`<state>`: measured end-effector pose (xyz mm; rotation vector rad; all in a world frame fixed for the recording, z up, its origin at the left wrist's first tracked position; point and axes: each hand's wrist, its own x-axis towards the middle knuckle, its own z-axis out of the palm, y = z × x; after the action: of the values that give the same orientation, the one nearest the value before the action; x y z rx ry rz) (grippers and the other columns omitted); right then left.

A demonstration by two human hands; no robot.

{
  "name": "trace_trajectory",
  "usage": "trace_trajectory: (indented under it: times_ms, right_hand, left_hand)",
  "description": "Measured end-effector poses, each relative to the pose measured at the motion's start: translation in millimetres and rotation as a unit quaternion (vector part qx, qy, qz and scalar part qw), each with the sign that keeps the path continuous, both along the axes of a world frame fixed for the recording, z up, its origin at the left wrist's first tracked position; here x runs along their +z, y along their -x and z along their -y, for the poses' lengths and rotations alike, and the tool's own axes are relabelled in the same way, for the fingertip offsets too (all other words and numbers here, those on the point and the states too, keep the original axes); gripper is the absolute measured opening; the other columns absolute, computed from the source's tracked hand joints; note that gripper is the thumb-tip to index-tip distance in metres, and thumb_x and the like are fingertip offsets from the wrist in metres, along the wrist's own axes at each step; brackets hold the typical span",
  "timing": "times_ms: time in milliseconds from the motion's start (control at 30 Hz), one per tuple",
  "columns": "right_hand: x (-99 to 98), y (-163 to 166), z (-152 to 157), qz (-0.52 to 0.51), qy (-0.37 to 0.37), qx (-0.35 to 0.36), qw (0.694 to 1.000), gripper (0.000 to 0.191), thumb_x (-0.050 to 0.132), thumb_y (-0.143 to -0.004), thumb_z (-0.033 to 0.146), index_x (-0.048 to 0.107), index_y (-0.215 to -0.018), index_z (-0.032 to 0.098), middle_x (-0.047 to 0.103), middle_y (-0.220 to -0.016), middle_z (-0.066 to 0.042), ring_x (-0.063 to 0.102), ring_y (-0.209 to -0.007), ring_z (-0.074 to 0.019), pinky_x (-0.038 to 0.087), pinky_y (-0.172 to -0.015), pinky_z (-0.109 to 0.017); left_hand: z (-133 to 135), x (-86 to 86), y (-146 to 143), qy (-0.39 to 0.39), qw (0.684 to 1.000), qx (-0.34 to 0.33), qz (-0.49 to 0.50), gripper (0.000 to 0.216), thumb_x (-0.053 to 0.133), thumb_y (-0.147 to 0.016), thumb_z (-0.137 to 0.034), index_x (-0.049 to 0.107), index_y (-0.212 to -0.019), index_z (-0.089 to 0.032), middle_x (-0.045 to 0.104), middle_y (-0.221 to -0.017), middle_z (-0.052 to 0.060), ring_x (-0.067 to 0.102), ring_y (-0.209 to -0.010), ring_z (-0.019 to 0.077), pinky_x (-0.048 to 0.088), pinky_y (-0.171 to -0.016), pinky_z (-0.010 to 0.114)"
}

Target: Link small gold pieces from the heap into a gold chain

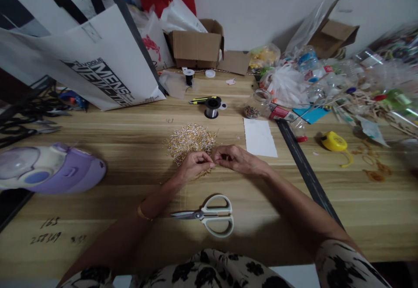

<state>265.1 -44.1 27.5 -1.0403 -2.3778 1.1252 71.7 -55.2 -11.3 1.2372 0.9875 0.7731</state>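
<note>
My left hand (196,165) and my right hand (235,158) almost meet above the wooden table, each with thumb and fingertips pinched together. Whatever lies between the fingertips is too small to make out. Just beyond and under my left hand spreads a tangled pile of gold and silver beaded strands (192,139). A few gold strands (205,173) trail below my left hand. Nearer to me lie scissors (217,215) with cream handles, blades pointing left and nearly closed.
Beyond the pile stand a wire spool (212,108), a yellow cutter (200,100) and a bead jar (257,104). White paper (260,137) and a tape measure (333,142) lie right. A purple water bottle (75,170) and large paper bag (104,61) occupy the left.
</note>
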Motion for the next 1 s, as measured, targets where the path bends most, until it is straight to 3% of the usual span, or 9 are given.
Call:
trace_trajectory:
  times_ms: [333, 700, 1000]
  right_hand:
    - [1.2, 0.6, 0.5, -0.001, 0.013, 0.01, 1.0, 0.011, 0.055, -0.085, 0.022, 0.06, -0.082, 0.013, 0.058, -0.07, 0.001, 0.048, -0.061, -0.0087, 0.037, -0.058, -0.021]
    - [-0.5, 3.1, 2.3, 0.016, -0.025, 0.022, 0.999, 0.006, 0.057, -0.082, 0.016, 0.062, -0.082, 0.014, 0.063, -0.078, -0.002, 0.053, -0.065, -0.0104, 0.039, -0.061, -0.021]
    - [-2.4, 3.4, 1.7, 0.018, -0.02, -0.004, 1.0, 0.004, 0.06, -0.079, 0.016, 0.063, -0.08, 0.013, 0.061, -0.069, 0.0, 0.052, -0.058, -0.0087, 0.036, -0.056, -0.02]
  left_hand:
    - [-2.1, 2.2, 1.8, 0.028, 0.999, 0.005, 0.015, 0.025, 0.076, -0.06, -0.032, 0.062, -0.066, -0.012, 0.064, -0.064, 0.002, 0.056, -0.06, 0.0104, 0.041, -0.059, 0.022]
    - [-2.2, -0.9, 1.1, 0.026, 0.999, 0.017, 0.009, 0.023, 0.077, -0.056, -0.028, 0.062, -0.063, -0.012, 0.061, -0.061, 0.0, 0.054, -0.058, 0.0093, 0.039, -0.057, 0.021]
    - [-3.7, -4.6, 1.7, 0.015, 0.999, 0.036, 0.017, 0.018, 0.076, -0.056, -0.022, 0.062, -0.063, -0.012, 0.062, -0.06, -0.001, 0.054, -0.056, 0.0085, 0.04, -0.056, 0.02]
